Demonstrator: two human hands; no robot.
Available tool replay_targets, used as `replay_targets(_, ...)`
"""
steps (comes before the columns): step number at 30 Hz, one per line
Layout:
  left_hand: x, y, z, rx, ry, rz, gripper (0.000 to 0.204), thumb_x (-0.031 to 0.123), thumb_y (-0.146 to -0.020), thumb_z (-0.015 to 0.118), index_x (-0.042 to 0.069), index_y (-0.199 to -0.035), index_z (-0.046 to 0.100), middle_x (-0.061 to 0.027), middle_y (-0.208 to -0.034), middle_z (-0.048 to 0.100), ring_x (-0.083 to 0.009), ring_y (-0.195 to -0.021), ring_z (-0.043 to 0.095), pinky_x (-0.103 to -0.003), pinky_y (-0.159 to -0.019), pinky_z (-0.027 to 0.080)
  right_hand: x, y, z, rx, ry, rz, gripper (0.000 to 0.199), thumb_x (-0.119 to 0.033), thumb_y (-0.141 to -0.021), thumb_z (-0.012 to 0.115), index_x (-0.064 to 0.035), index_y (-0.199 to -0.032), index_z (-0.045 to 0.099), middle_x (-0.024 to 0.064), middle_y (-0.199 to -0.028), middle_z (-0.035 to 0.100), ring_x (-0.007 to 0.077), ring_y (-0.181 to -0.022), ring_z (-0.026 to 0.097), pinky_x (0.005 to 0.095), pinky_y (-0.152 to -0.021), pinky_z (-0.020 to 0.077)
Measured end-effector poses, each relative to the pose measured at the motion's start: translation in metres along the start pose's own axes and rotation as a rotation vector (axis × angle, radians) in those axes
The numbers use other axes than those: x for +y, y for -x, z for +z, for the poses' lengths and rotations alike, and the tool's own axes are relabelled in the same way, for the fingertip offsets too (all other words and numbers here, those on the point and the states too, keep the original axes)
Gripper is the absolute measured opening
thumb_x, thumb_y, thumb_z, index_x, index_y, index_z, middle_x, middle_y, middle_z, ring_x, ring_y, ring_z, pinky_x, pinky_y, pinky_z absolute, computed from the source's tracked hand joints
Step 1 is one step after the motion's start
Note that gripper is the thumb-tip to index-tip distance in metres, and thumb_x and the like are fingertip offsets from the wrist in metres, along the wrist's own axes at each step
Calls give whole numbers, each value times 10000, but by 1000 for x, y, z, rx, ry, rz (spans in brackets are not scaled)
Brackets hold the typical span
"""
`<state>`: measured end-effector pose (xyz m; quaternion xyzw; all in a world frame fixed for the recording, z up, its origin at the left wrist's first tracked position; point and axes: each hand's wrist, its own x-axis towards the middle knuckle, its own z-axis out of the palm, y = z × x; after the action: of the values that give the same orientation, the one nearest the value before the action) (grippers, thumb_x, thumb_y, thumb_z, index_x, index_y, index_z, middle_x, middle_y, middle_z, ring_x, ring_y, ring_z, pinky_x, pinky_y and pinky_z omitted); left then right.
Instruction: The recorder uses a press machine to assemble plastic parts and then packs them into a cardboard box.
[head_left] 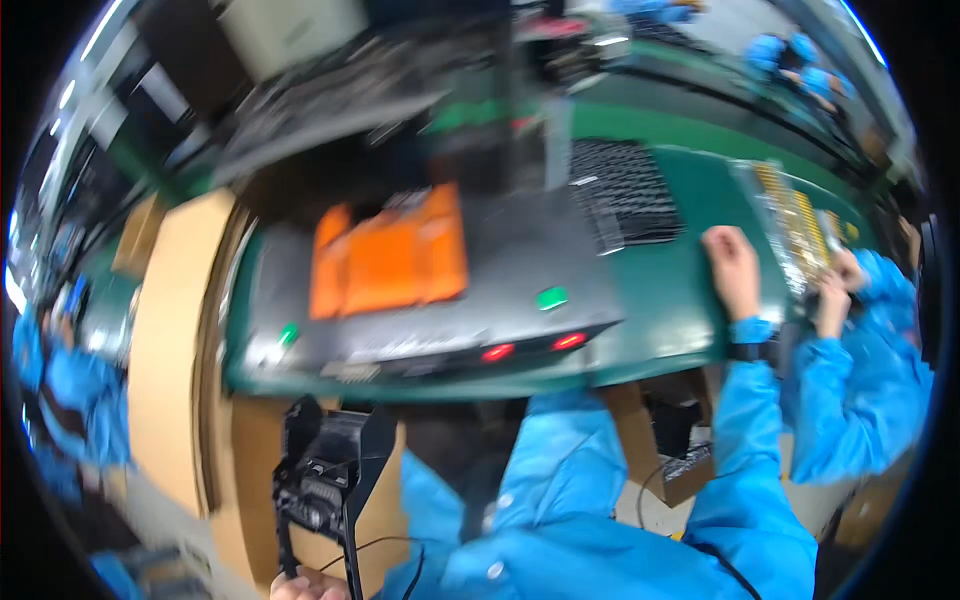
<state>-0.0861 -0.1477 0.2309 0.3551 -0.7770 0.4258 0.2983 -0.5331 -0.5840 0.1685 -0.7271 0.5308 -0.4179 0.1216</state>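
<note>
At the lower edge, my left hand [308,586] grips the bottom of a black plastic frame with two long arms and a mechanism in its middle [325,470]. A thin dark cable runs beside the frame. My right hand [733,268] is over the green tabletop at the right, its fingers curled in; motion blur hides whether anything small is in them. To its left lies a black tray with rows of small parts [625,190]. A dark flat machine [530,250] with red lights and green buttons stands on the table, carrying an orange fixture [392,258].
Tall cardboard [172,350] stands left of the green table [650,345]. Below the table's right side is an open cardboard box [690,478]. A co-worker in a blue sleeve [850,400] handles things near a strip of yellow parts [790,215]. Another person [85,390] is far left.
</note>
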Motion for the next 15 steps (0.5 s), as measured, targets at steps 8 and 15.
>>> replay_targets(8,80,113,-71,-413,-325,-1411,138,14,-923,588,-29,-1051,618,-147,-835,642,-282,-736,604,-340,-711,484,88,-22,-16,-143,-54,-19,215,-203,-1005,564,0,-1064,606,5,-950,592,88,-901,533,221,-834,429)
replay_targets(15,28,349,-50,-364,202,-2014,241,209,-983,580,-19,-1020,648,-52,-857,652,-139,-773,562,-285,-732,461,76,-18,-13,-146,37,2,225,-215,-1013,557,0,-1072,593,7,-948,577,87,-900,518,226,-851,421)
